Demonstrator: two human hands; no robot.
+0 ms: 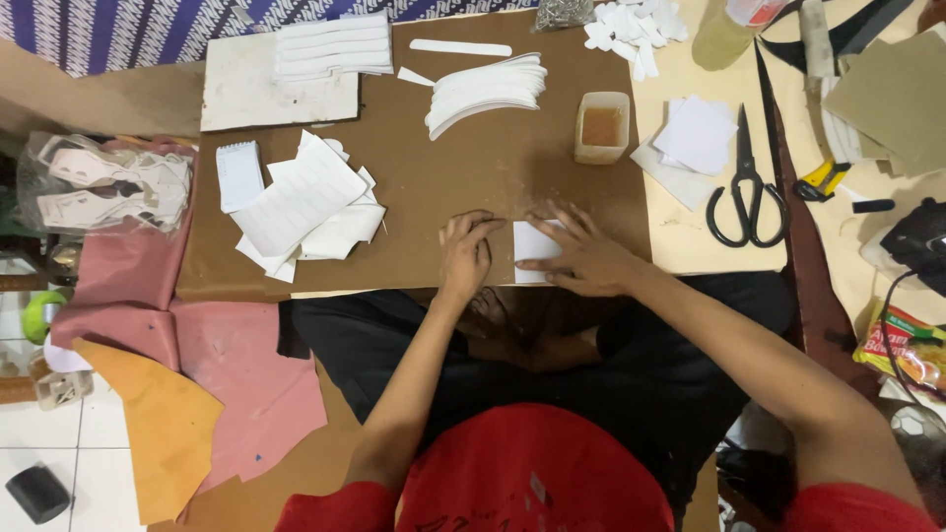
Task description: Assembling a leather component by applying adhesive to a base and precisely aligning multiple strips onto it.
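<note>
Low centre of frame, the right hand (581,258) presses spread fingers on a thin, light, probably floppy white piece (533,242), best pinched at an edge, while the left hand (465,254) rests curled beside it.

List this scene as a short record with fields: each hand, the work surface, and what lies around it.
left hand: fingers curled, resting on the brown board beside the white piece
right hand: flat, fingers spread, pressing a small white piece
near centre: fan of curved white strips, loose pile of white sheets
container: small plastic tub of amber liquid
right side: black scissors, stack of white squares
left side: pink sheets, orange sheet
</note>
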